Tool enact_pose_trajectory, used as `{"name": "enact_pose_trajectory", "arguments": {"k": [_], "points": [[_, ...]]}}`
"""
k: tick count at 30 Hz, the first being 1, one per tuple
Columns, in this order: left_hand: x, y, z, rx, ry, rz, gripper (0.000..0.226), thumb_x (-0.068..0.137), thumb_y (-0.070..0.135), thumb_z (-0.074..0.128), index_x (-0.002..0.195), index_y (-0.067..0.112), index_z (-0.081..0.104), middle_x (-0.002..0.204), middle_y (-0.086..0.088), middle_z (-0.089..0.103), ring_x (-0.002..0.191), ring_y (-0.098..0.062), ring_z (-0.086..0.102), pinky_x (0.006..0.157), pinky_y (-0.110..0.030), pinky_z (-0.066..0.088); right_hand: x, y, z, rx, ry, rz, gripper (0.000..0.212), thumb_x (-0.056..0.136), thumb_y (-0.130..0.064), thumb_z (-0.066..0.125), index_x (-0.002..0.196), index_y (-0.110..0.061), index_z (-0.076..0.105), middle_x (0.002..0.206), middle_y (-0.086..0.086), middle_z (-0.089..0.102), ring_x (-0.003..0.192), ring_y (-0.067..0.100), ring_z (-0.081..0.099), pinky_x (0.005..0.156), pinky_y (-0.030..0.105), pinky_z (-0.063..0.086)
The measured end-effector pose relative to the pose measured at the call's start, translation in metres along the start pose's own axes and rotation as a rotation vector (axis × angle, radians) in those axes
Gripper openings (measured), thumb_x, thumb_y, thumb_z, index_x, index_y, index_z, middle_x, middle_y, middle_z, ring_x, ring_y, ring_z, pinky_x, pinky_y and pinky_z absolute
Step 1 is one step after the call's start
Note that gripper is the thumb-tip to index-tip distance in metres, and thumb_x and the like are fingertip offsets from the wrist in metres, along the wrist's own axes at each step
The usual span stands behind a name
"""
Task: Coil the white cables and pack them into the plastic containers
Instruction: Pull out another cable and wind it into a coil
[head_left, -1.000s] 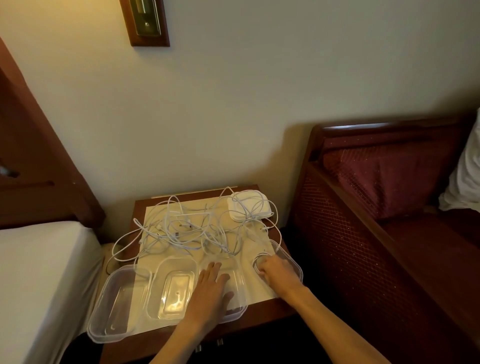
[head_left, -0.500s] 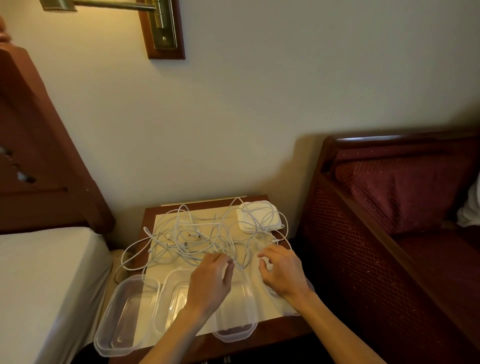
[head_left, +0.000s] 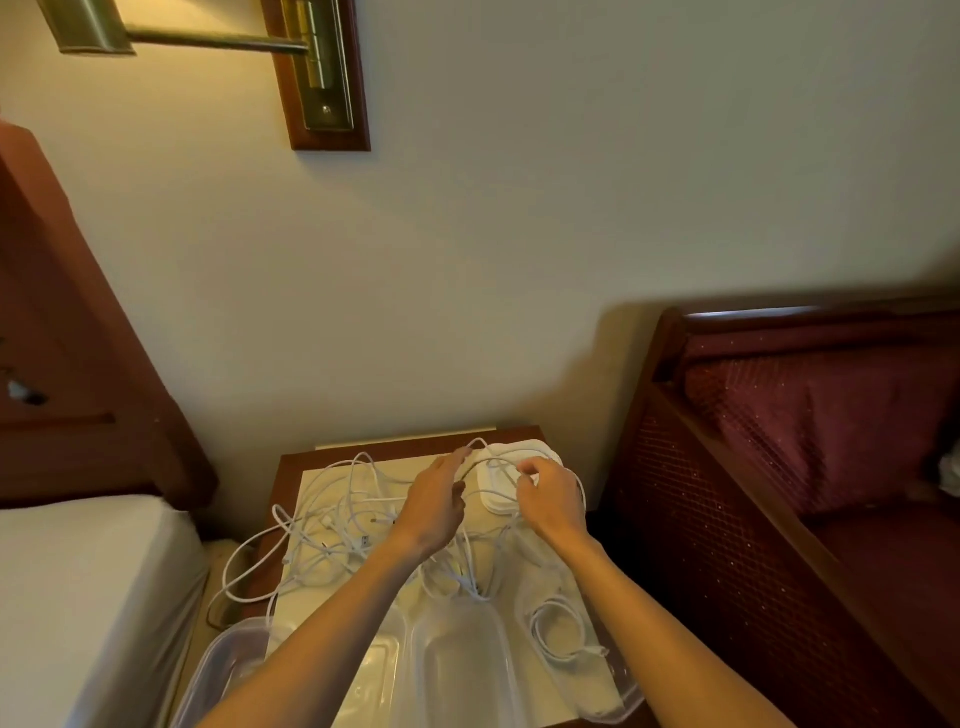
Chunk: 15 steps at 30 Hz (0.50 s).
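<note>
1. White cables (head_left: 343, 525) lie in a loose tangle across the middle and far part of the small wooden tabletop (head_left: 291, 467), on a pale sheet, with one loop hanging over the left edge.
2. One coiled cable (head_left: 561, 631) already sits in the rightmost plastic container (head_left: 623, 691); the other clear containers (head_left: 457, 670) along the near edge hold no coil that I can make out, so by my reading the task is at an early stage.
3. Both hands are reaching to the far right of the heap, over a white stack (head_left: 519, 462) that looks like lids, though I cannot be sure.
4. The left hand (head_left: 434, 506) has its fingers fairly straight, with a strand arching up at its fingertips; its grip looks released or at most a light touch, and whether it pinches the strand I cannot tell.
5. The right hand (head_left: 550, 496) has fingers curled with thumb and forefinger together on a strand, so its grip is grasping a cable.
6. The step in hand seems to be picking out the next cable from the tangle and finding a free run or an end.
7. The next move calls for drawing that one strand clear without dragging the neighbouring loops along, then winding it into a small coil between the hands.
8. The crossings near the middle may snag, so a slow pull with the other hand holding the heap down would help.
</note>
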<state>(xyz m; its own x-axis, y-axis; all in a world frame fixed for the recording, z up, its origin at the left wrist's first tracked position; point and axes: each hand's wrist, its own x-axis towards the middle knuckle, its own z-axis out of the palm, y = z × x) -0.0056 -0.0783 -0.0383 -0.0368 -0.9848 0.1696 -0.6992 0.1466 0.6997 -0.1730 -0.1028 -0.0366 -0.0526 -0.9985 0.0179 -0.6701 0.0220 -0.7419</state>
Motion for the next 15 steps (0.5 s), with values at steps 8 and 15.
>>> {"name": "enact_pose_trajectory", "arguments": {"k": [8,15], "points": [[-0.004,-0.017,0.009,-0.007,0.065,0.011,0.019,0.095,0.008,0.057,0.109,0.015,0.068,0.110,-0.001,0.067,0.089,-0.009,0.065,0.073,-0.027,0.058,0.027,-0.006,0.000,0.274,-0.214,0.210,0.057,0.101,-0.040,0.035,0.073,-0.012,0.075,0.081,0.003,0.075,0.084,0.021,0.066,0.079,0.033,0.048],[0.002,-0.008,-0.013,0.028,0.311,0.059,0.015,0.095,0.019,0.059,0.106,0.020,0.069,0.102,0.007,0.069,0.075,-0.005,0.061,0.068,-0.017,0.045,0.034,-0.023,-0.014,-0.009,-0.062,-0.153,0.022,0.093,-0.031,0.061,0.080,-0.024,0.077,0.071,-0.013,0.068,0.073,0.010,0.064,0.081,0.040,0.050]]}}
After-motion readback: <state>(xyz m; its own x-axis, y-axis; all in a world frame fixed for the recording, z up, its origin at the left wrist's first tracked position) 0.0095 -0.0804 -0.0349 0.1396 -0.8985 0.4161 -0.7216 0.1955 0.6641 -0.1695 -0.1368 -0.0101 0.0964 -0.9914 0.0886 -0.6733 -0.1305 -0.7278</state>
